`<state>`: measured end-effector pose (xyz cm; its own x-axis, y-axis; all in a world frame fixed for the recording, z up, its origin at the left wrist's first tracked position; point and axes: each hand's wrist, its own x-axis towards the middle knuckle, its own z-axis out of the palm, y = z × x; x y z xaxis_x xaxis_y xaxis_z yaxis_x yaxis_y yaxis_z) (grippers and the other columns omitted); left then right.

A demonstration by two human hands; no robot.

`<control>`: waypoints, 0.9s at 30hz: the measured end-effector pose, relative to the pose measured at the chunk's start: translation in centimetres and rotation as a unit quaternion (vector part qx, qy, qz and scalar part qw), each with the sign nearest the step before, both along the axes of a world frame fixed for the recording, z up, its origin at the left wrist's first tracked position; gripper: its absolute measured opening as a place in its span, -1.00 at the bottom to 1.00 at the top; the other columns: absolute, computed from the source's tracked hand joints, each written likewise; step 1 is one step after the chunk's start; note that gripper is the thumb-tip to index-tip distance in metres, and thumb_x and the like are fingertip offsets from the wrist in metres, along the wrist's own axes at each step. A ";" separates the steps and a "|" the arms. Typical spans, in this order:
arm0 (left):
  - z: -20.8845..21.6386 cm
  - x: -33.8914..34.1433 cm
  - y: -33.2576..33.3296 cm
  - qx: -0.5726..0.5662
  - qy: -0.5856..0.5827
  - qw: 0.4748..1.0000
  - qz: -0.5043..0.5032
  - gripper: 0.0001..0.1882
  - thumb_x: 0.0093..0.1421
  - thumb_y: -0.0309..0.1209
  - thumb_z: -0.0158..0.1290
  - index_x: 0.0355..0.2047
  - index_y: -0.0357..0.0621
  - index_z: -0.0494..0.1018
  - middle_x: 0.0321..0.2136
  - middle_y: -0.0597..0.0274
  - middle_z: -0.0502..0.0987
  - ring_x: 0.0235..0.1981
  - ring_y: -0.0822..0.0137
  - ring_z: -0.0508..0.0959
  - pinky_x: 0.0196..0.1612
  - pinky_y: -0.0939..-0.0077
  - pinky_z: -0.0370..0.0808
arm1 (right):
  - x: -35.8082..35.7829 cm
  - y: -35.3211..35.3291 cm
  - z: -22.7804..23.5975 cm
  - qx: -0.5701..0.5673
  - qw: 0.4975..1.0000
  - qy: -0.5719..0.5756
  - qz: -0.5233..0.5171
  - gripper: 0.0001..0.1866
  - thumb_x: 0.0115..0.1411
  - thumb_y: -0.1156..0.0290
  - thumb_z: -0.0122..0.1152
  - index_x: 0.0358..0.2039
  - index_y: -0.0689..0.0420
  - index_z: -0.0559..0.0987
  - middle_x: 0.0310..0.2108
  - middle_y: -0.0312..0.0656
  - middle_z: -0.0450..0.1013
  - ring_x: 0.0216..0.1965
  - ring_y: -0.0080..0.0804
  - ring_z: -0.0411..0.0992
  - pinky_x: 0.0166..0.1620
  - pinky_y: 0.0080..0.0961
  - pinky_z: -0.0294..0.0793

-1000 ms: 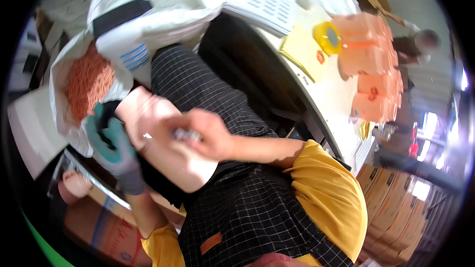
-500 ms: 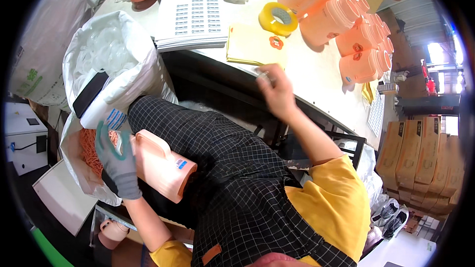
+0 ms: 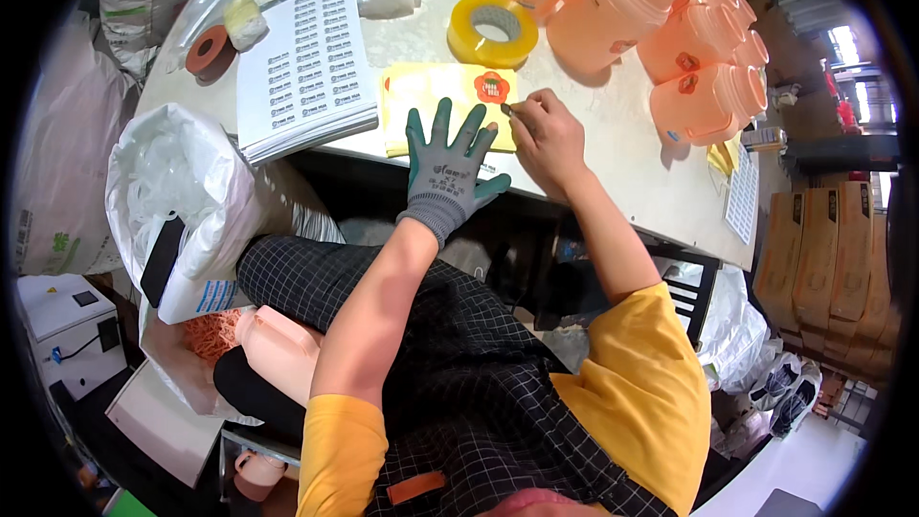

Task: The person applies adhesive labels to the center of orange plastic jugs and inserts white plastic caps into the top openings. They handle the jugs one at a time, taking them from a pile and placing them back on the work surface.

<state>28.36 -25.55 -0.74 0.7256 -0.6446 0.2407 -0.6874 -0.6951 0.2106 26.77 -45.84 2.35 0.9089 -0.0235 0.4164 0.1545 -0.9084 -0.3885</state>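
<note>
My left hand (image 3: 448, 168), in a grey and green glove, lies with fingers spread over a stack of yellow sheets (image 3: 431, 82) at the table's front edge. A red flower-shaped sticker (image 3: 491, 87) shows on the top sheet, just beyond the fingertips. At the stack's right edge my bare right hand (image 3: 552, 144) is closed in a pinch. Something small and dark shows at its fingertips, too small to name. Against my lap rests a peach-coloured jug (image 3: 278, 349) with a handle, partly hidden by my left forearm.
Several peach jugs (image 3: 608, 14) stand at the table's right. Clear yellow tape (image 3: 462, 36) lies beyond the sheets, printed label sheets (image 3: 306, 67) and a brown roll (image 3: 209, 55) to the left. White sacks (image 3: 258, 215) stand left of my legs, cartons (image 3: 847, 268) at far right.
My left hand has left the jug at my lap and come up onto the yellow sheets. The right hand has moved slightly to the sheets' right edge. My view has shifted.
</note>
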 end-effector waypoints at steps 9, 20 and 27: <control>0.4 0.0 -0.7 0.011 0.005 1.000 0.000 -0.16 0.21 0.30 0.09 0.40 0.19 0.38 0.48 0.30 0.21 0.53 -0.12 0.02 0.45 -0.58 -0.24 | 2.2 -2.0 -0.9 0.234 0.971 -0.040 -0.037 -0.68 0.32 0.46 0.25 0.07 0.07 0.70 -0.23 -0.18 0.51 -0.27 -0.32 0.53 -0.20 -0.40 0.51; 5.0 -8.4 3.9 0.091 0.022 0.994 -0.053 -0.37 0.29 0.12 0.04 0.20 -0.01 0.50 0.24 0.11 0.48 0.37 0.07 0.32 0.46 -0.10 0.11 | -1.5 9.4 5.7 0.069 0.966 -0.084 0.235 -0.55 0.11 0.61 0.37 0.04 0.01 0.74 -0.22 -0.17 0.51 -0.34 -0.30 0.52 -0.27 -0.43 0.55; 8.0 -22.3 18.6 -0.160 0.032 0.977 0.135 -0.40 0.20 -0.01 0.29 0.13 -0.09 0.50 0.18 0.12 0.50 0.25 0.06 0.45 0.33 -0.12 0.36 | -4.9 20.7 2.9 0.133 0.893 0.004 0.430 -0.51 0.07 0.66 0.41 0.05 0.03 0.73 -0.20 -0.18 0.51 -0.35 -0.33 0.53 -0.29 -0.44 0.57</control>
